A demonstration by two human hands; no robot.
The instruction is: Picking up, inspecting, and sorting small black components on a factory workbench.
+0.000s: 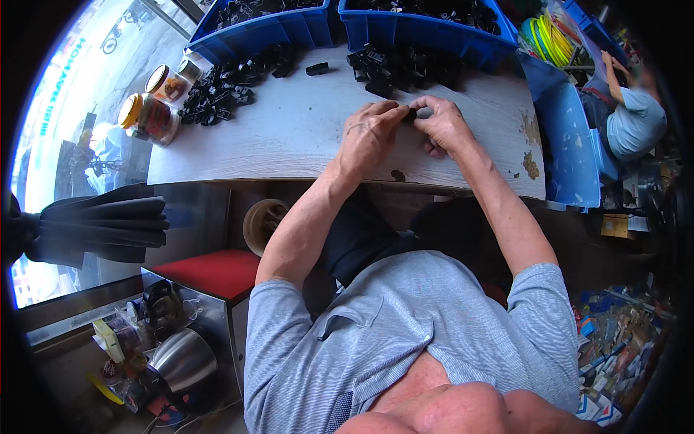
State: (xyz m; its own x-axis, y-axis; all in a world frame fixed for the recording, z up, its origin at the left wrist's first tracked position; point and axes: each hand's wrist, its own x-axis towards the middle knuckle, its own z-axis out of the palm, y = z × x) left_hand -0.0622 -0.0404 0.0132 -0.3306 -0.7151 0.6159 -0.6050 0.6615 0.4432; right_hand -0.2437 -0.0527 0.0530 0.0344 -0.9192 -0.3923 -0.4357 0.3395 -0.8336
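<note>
Worn wooden table (289,137) is filling centre frame. Left hand (370,134) and right hand (442,124) are both pinching, fingers curled, one small black part (410,113) between them, upper centre; blue bins (426,29) are sitting behind.

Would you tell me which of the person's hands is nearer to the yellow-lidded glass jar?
Left. The left hand sits right of the yellow-lidded glass jar, across bare tabletop; the right hand lies farther right, beyond the left.
</note>
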